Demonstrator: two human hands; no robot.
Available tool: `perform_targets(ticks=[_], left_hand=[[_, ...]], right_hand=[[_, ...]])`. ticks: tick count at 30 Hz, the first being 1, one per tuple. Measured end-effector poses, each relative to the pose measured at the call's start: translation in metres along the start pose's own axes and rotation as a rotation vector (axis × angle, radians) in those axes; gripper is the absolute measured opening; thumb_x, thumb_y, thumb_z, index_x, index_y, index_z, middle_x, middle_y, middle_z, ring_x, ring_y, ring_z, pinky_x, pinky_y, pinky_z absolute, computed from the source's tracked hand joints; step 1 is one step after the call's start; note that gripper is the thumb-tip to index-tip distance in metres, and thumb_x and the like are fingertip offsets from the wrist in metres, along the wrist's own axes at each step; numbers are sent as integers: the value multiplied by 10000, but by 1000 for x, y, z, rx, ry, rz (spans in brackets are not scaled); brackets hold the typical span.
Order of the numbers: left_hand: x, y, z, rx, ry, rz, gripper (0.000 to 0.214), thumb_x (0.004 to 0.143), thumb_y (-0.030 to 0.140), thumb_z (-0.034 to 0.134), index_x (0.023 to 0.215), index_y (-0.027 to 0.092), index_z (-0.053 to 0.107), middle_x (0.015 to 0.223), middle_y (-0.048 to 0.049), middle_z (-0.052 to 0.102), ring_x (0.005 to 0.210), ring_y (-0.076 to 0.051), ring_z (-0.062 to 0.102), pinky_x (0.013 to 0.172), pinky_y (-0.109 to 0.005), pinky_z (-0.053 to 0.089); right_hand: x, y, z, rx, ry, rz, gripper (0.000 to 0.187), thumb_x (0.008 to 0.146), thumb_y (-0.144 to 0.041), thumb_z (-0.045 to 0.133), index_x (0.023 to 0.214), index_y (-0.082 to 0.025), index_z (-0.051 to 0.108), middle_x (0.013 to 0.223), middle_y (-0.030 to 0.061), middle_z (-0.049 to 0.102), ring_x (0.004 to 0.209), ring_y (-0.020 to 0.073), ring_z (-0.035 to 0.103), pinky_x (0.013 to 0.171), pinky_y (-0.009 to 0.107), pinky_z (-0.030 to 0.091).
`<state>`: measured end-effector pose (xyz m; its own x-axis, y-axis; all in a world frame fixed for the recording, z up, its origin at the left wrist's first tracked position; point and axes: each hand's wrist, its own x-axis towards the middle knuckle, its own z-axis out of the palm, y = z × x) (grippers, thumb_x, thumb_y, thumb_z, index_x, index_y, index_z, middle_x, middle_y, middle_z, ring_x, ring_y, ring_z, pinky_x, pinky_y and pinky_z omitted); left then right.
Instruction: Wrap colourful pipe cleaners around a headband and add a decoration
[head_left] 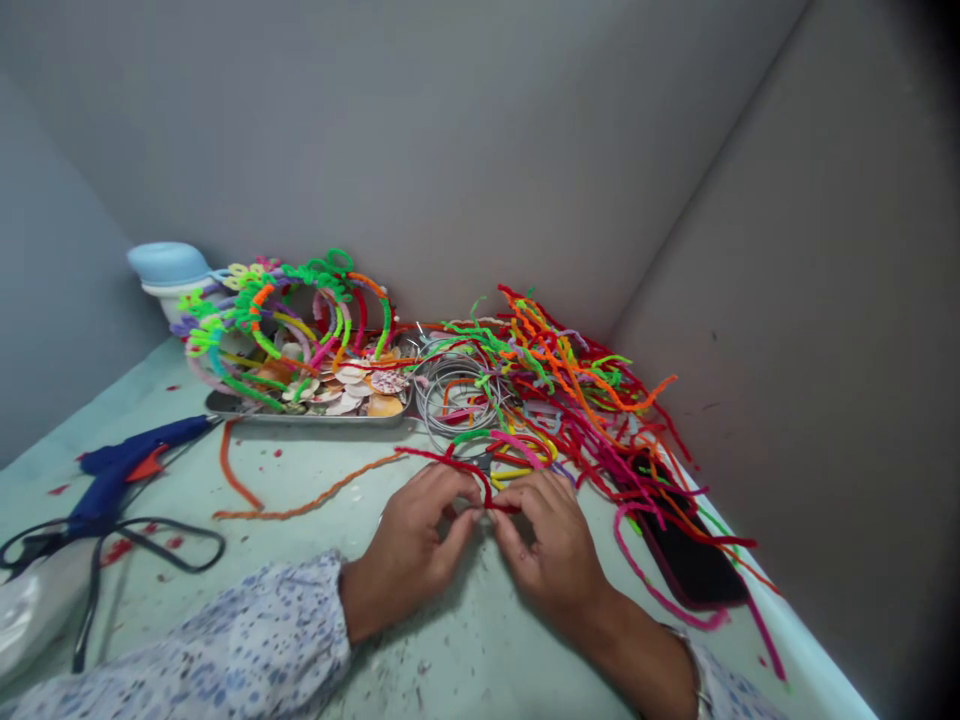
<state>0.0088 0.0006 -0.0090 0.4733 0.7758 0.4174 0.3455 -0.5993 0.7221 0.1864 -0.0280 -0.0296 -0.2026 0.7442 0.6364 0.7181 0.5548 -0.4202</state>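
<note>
Left of the tray (pixel 352 421), the cord (pixel 91 600) of the glue gun (pixel 135 448) could catch the left sleeve (pixel 247 640); right of it, stray ends of the stem pile (pixel 570 370) could snag the red stem (pixel 487 490), nearer than the tray, off its right end. The left hand (pixel 416 530) pinches this stem, fingers nearly closed; the right hand (pixel 551 540) pinches likewise.
</note>
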Motion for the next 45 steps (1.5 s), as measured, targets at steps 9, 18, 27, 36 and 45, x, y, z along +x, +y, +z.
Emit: perform_targets(ticks=[9, 18, 27, 36, 45], left_hand=[[2, -11, 0, 21, 36, 172, 190, 864, 47, 562, 928, 191, 669, 874, -37, 648, 829, -139, 583, 720, -247, 455], [2, -14, -2, 97, 59, 220, 233, 864, 77, 591, 1013, 220, 699, 904, -40, 658, 831, -137, 593, 715, -246, 466], [2, -15, -2, 158, 106, 283, 202, 862, 97, 607, 1007, 203, 700, 879, -39, 670, 800, -132, 602, 696, -234, 473], [3, -14, 0, 159, 68, 251, 186, 893, 107, 557, 1009, 194, 673, 885, -45, 652, 817, -142, 594, 701, -244, 479], [1, -13, 1, 164, 26, 183, 164, 925, 143, 514, 1014, 197, 642, 923, -53, 638, 862, -157, 581, 746, -282, 490]], right_hand=[[1, 1, -1, 42, 3, -1, 86, 849, -142, 562, 924, -184, 562, 851, 41, 610, 829, 202, 546, 779, 374, 402], [0, 0, -3, 47, 20, 12, 81, 847, -136, 556, 912, -182, 574, 843, 45, 614, 826, 202, 549, 777, 378, 407], [0, 0, -2, 46, 38, 11, 66, 859, -145, 563, 908, -189, 573, 840, 38, 614, 814, 194, 545, 755, 366, 408], [0, 0, -2, 30, 29, -8, 61, 868, -148, 563, 913, -189, 570, 847, 41, 618, 820, 198, 546, 758, 372, 406], [0, -1, -2, 12, 34, -13, 61, 872, -152, 555, 912, -191, 578, 847, 38, 623, 816, 196, 553, 762, 370, 413]])
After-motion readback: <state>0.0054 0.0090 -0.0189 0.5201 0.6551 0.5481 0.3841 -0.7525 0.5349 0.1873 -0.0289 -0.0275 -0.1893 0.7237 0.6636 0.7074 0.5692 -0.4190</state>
